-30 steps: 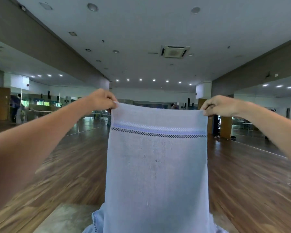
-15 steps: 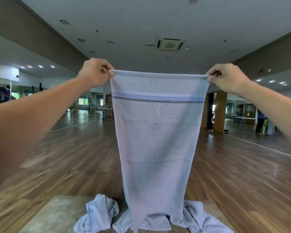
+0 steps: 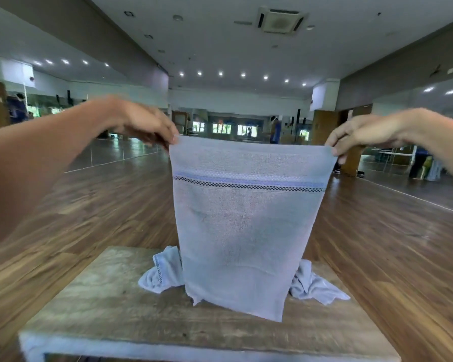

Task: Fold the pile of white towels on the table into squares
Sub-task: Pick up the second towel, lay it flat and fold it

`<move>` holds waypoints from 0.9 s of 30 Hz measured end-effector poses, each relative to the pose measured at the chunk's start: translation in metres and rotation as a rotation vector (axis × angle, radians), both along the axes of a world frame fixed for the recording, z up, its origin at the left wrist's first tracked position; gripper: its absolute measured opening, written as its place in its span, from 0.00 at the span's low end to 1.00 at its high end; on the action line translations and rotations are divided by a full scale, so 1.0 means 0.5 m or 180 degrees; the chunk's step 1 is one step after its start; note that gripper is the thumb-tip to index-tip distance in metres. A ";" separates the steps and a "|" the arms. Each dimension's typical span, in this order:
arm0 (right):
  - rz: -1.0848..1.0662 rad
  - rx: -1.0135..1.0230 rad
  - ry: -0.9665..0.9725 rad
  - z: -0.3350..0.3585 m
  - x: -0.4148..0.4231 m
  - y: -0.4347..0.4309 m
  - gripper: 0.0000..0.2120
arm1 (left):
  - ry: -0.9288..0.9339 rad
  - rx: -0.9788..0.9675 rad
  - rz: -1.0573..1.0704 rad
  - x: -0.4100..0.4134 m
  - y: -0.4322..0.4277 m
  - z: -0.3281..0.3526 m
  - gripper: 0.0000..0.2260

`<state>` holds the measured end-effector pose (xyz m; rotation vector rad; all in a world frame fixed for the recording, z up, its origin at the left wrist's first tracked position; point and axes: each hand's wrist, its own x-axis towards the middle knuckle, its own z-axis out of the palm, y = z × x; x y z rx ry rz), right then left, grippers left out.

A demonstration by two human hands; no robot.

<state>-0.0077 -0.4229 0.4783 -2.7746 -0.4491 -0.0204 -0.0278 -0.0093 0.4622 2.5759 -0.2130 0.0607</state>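
Over table (image 3: 110,322) | towel (image 3: 246,231) hangs | top corners pinched: left fingers (image 3: 165,137), right fingers (image 3: 338,148)

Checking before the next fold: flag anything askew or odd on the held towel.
The white towel with a blue and checked stripe, pinched at its top corners by the left hand and right hand, hangs with its bottom edge slanting down to the right. Faint dark smudges mark its middle.

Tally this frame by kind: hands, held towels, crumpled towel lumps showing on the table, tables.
hands: 2 (left hand, right hand)
held towel: 1
crumpled towel lumps: 2 (left lump, right lump)
table: 1
Total: 6
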 end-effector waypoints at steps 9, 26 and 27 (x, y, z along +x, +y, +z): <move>0.0287 0.0259 0.0914 -0.430 0.068 -0.019 0.05 | 0.1186 0.0075 -0.0502 0.052 0.022 -0.436 0.03; -0.0512 0.0629 0.0566 -0.910 0.130 0.030 0.16 | 0.0785 -0.0357 0.0436 0.113 -0.003 -0.903 0.07; -0.0558 0.0616 0.0590 -0.914 0.140 0.030 0.15 | 0.0682 -0.0319 0.0482 0.123 -0.010 -0.914 0.09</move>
